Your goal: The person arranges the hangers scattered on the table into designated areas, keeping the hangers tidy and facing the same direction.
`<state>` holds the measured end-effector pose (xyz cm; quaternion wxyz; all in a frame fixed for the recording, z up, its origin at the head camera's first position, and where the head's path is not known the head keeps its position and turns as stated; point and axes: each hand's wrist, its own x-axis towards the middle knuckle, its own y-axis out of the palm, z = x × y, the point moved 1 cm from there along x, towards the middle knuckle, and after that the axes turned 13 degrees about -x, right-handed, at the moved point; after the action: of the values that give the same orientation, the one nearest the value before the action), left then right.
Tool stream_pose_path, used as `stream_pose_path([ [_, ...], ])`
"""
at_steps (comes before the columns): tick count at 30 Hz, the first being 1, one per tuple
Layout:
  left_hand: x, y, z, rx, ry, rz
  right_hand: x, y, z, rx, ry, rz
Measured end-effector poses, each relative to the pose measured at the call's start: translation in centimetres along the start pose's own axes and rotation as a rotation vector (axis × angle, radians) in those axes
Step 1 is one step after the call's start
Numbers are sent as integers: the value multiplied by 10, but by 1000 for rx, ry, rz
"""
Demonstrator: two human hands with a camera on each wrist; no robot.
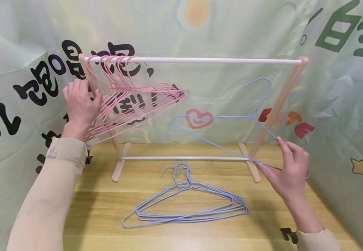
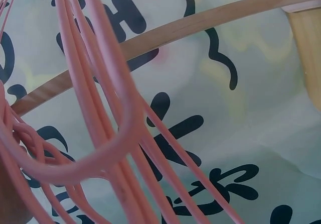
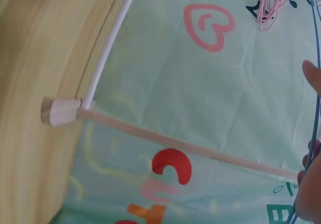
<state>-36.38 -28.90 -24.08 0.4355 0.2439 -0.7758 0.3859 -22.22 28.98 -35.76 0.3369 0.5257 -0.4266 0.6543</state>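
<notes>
My left hand (image 1: 81,104) grips the left wooden post (image 1: 90,78) of a small clothes rack, thumb across its front; the finger ends are hidden. Close beside it, several pink wire hangers (image 1: 118,89) hang bunched at the left end of the white top rod (image 1: 200,60). Their wires fill much of the left wrist view. On the right, my right hand (image 1: 291,167) pinches one corner of a blue wire hanger (image 1: 254,114) between thumb and fingers. That hanger is held up tilted, its hook below the rod and pointing left, apart from it.
Several more blue hangers (image 1: 184,220) lie stacked on the wooden table (image 1: 99,223), hooks toward the rack. A white lower bar (image 1: 181,158) joins the rack's wooden feet (image 1: 254,171). Printed cloth (image 1: 225,38) encloses the back and sides.
</notes>
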Motion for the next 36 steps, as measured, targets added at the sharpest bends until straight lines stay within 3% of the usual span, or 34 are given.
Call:
stream_pose_path([
  [7,1,0,-2,4,-3,7,15,-3,-7,-63,35,-69],
  [12,1,1,-4,2,-8,8,25,-7,-20,-95,58,-73],
  [21,2,4,-5,5,-16,25,44,-20,-43,-188,65,-9],
  [30,3,3,-4,3,-17,20,55,-30,-61,-282,103,140],
  [36,1,1,-2,13,-33,21,61,-28,-65,-282,83,168],
])
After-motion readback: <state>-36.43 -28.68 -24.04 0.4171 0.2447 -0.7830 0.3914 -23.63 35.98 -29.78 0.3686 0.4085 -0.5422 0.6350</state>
